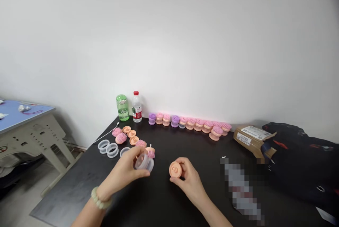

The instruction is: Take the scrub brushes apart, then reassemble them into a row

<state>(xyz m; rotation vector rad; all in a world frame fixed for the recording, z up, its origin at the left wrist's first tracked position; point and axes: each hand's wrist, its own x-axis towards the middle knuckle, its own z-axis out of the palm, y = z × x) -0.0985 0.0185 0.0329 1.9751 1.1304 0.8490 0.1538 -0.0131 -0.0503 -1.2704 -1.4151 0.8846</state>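
My left hand (128, 170) grips a translucent plastic ring (143, 162) between thumb and fingers. The fingers of my right hand (189, 179) are closed around a round peach cap (175, 169), its stepped centre turned up toward me. Just beyond my left hand lie a pink bristle head (141, 143) and an upturned bristle piece (150, 152) with a stem sticking up. Farther left are loose translucent rings (112, 150), pink bristle heads (121, 138) and peach discs (131, 133). My left hand partly hides another ring (124, 151).
A row of pink and purple bristle brushes (198, 124) runs along the wall. A green bottle (122, 108) and a red-capped water bottle (137, 107) stand at the back left. An opened cardboard box (251, 138), a black bag (296, 170) and a blurred-out item (242, 191) lie right.
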